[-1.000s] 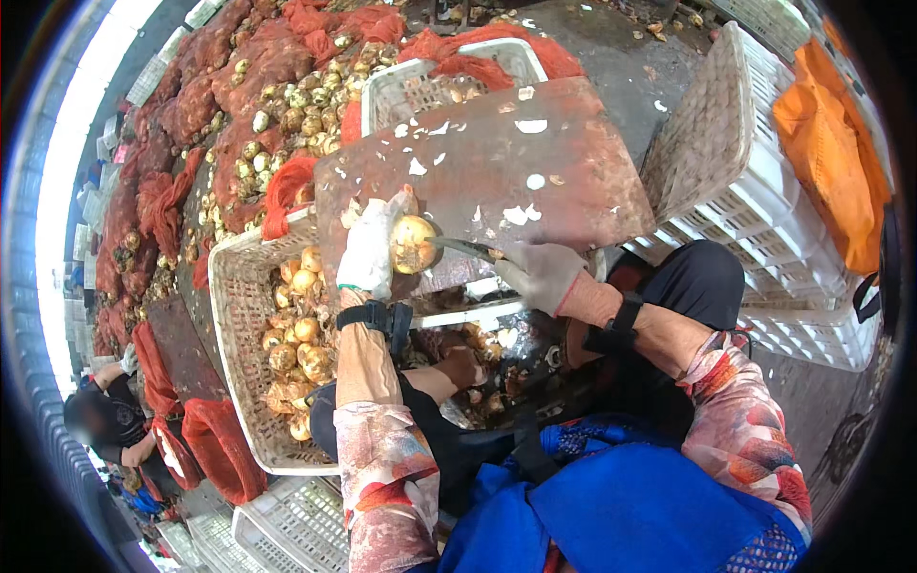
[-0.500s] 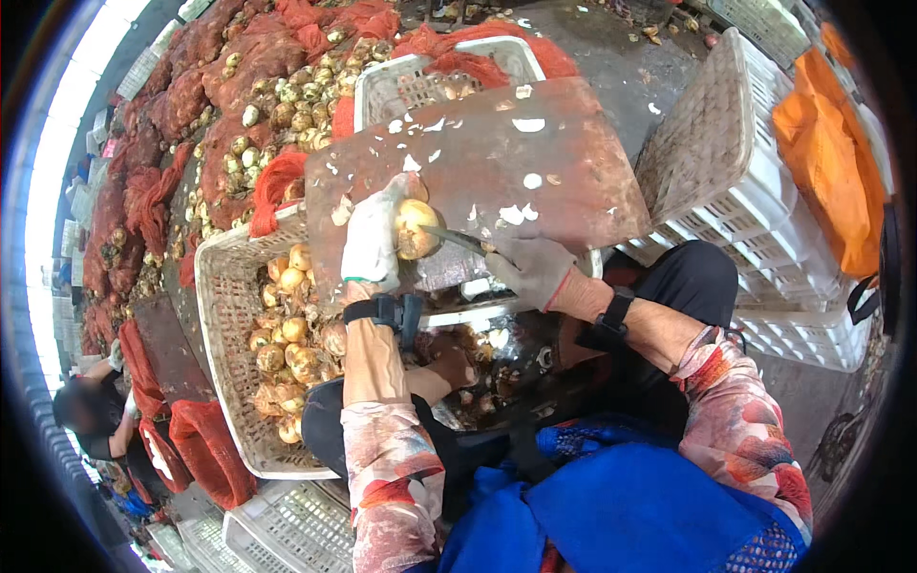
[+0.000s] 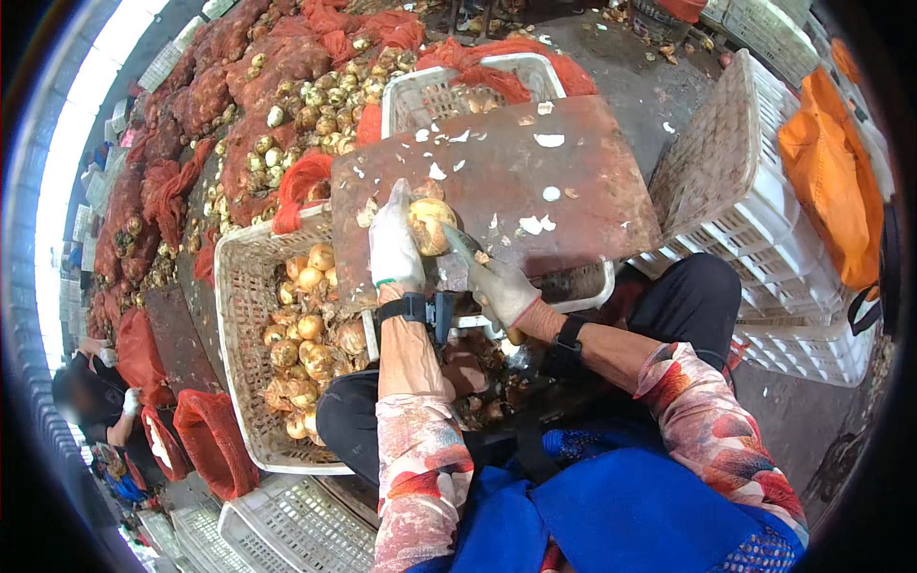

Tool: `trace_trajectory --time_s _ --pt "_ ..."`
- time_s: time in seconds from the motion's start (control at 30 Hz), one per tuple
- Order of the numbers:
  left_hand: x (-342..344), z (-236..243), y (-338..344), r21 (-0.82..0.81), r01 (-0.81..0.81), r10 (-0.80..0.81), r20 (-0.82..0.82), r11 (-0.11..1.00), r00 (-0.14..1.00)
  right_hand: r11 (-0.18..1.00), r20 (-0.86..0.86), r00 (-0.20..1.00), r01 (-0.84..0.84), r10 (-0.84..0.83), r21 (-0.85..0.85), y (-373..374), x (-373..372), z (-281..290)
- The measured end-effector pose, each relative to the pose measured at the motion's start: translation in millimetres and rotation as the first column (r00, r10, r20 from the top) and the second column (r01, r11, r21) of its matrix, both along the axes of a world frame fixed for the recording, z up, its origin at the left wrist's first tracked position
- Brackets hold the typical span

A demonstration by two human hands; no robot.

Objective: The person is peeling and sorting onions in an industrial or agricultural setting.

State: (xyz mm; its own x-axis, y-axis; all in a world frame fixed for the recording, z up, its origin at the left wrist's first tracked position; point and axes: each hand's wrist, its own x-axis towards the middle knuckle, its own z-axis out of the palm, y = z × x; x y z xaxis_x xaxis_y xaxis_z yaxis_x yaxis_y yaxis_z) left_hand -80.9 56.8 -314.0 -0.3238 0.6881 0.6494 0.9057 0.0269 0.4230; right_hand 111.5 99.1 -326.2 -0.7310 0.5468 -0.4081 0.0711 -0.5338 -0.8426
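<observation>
The left hand, in a white glove, is cupped against the left side of an onion, its fingertips partly hidden; it seems to brace the onion against the blade. The right hand, also gloved, is closed around the handle of a knife, whose blade points far and left and meets the onion's right side. The onion is above the near left part of a slanted brown counter, which probably works as a catching surface, as pale scraps lie scattered there.

Just left, a white crate of brown-skinned onions stands beside the left forearm, presumably for easy reach. Beyond the counter's far edge sits another crate draped with red netting. To the right, crates are stacked, perhaps to save floor room, an orange bag hanging over them.
</observation>
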Motion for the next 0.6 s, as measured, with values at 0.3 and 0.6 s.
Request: trace_trajectory --time_s 0.3,0.6 --pt "32 41 9 0.023 -0.178 -0.007 0.996 0.984 0.086 0.612 0.262 0.962 -0.252 0.076 0.749 15 11 13" --pt "29 54 -1 -0.099 0.139 0.056 0.957 0.985 0.286 0.153 0.59 0.794 -0.608 0.148 0.78 36 21 45"
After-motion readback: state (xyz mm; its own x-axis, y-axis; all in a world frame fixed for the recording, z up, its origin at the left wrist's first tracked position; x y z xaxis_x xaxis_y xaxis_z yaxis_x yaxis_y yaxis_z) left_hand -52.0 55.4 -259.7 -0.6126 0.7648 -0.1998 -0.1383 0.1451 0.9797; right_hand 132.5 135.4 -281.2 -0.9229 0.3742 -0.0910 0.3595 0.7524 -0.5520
